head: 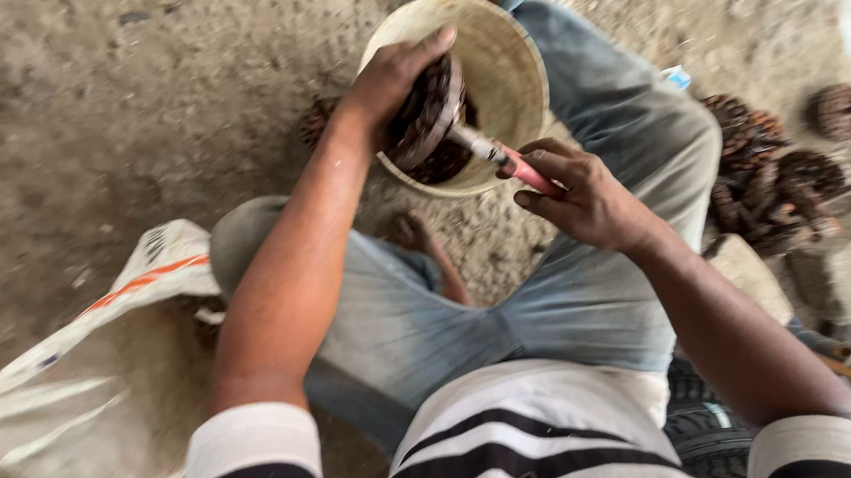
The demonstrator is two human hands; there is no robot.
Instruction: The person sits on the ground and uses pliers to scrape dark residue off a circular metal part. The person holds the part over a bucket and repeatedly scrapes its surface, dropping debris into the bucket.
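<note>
A cream plastic bucket (pixel 502 44) stands on the dirt ground between my knees. My left hand (pixel 389 72) reaches into it and grips a dark, greasy toothed metal part (pixel 427 119) tilted against the bucket's near wall. My right hand (pixel 582 193) holds a brush with a red handle (pixel 531 174); its pale head (pixel 474 146) touches the metal part at the bucket's rim. I sit with my legs in blue jeans (pixel 609 286) folded around the bucket.
A dirty white sack with an orange stripe (pixel 97 392) lies at my left. A pile of rusty gears and sprockets (pixel 770 175) sits to the right beside a stone block (pixel 847 269). A black tyre (pixel 703 429) is under my right elbow.
</note>
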